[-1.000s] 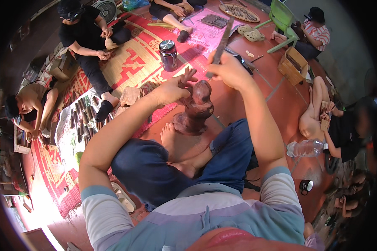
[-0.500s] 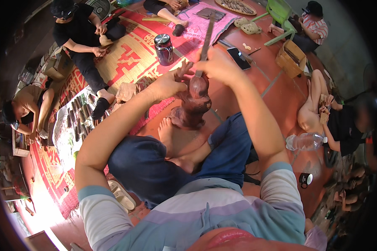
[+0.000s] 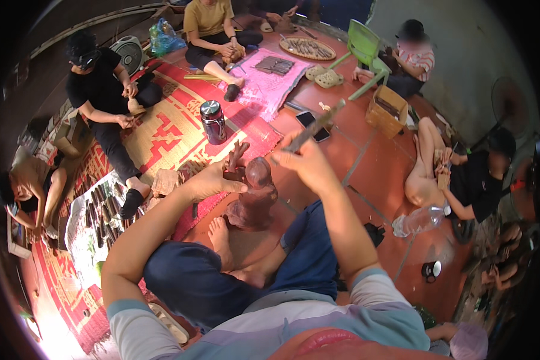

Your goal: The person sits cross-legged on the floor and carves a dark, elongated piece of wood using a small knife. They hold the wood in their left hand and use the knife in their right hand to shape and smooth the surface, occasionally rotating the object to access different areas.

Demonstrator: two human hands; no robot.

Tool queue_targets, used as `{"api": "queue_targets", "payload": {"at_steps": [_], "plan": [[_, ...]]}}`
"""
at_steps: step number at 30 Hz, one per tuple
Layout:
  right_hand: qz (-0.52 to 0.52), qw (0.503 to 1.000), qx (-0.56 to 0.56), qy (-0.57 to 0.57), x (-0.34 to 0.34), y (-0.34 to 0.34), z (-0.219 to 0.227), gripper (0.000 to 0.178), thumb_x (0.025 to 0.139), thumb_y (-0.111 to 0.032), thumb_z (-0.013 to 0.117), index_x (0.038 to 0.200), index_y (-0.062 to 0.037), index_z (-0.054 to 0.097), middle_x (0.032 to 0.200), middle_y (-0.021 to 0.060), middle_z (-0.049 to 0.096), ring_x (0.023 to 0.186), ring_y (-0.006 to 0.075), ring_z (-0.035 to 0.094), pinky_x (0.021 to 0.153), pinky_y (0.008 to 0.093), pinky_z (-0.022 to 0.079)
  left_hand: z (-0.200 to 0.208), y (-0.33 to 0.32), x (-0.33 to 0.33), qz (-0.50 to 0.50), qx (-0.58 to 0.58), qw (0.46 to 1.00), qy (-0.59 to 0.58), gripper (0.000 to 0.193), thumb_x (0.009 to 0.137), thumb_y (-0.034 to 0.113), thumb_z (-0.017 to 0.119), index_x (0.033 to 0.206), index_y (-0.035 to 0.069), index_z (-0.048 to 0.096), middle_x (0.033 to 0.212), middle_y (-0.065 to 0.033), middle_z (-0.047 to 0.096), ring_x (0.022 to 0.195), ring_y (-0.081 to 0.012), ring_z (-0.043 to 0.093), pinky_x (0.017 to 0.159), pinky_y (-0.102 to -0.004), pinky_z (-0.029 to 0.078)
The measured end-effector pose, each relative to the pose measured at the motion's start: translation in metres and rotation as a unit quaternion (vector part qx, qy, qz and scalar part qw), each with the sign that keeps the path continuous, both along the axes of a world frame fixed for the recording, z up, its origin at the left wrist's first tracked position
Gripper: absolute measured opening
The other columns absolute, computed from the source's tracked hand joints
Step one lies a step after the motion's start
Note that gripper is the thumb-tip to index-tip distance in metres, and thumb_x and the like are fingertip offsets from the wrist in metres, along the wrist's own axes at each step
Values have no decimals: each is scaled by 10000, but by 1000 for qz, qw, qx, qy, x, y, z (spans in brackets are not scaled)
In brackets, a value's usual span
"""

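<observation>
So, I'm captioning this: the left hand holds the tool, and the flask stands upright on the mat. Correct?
Not quite: the right hand holds the tool, as the head view shows; the left hand is at the reddish figure. The flask does stand upright on the mat.

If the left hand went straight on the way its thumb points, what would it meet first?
Probably the dark carved figure, just beyond the left hand; depth is unclear, so they may be touching.

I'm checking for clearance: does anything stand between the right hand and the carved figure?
Nothing visible stands between the right hand, which holds a narrow tool, and the carved figure. The left hand is at the figure's left side, out of that path.
</observation>
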State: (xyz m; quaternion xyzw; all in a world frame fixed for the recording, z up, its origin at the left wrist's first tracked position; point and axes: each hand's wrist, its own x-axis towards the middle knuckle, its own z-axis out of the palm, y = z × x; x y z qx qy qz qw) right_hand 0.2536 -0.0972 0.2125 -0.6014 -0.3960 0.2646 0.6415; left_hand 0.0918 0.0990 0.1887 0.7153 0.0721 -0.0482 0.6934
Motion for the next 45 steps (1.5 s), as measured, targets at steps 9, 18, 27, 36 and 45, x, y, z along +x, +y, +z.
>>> {"api": "queue_targets", "payload": {"at_steps": [9,18,27,36,45], "plan": [[-91,984,-12,-152,-71,12,13,139,825,-70,668,860,-33,539,714,-10,515,665,56,478,616,238,414,-6,-19,-15,113,7,993,-35,604,765,137,793,1259,36,460,1077,-60,620,967,-148,610,783,-299,522],[95,981,-42,-164,-26,41,31,100,842,-44,643,897,-53,560,811,-4,578,735,80,541,647,234,451,0,-17,-23,-25,116,993,-25,788,766,327,770,1352,-33,384,1190,-149,565,1130,-238,522,990,-359,402],[100,978,-15,-185,-20,65,15,182,742,-87,714,878,-52,599,829,27,618,805,128,588,728,296,473,22,20,-41,-37,50,996,60,869,813,337,714,1447,-9,231,1355,-140,441,1210,-243,460,1005,-359,377],[8,992,60,-107,-9,83,11,155,739,-129,691,833,-27,623,696,89,653,680,217,663,616,348,508,26,5,-46,120,-120,985,13,876,821,156,690,1503,151,140,1308,-112,471,1099,-209,530,913,-369,455],[12,952,0,-307,-25,78,17,89,667,-129,719,743,-111,675,688,95,661,694,269,662,635,399,500,15,2,-57,161,-45,985,47,846,805,257,730,1458,87,220,1235,-66,463,1065,-206,546,862,-398,479]]}}
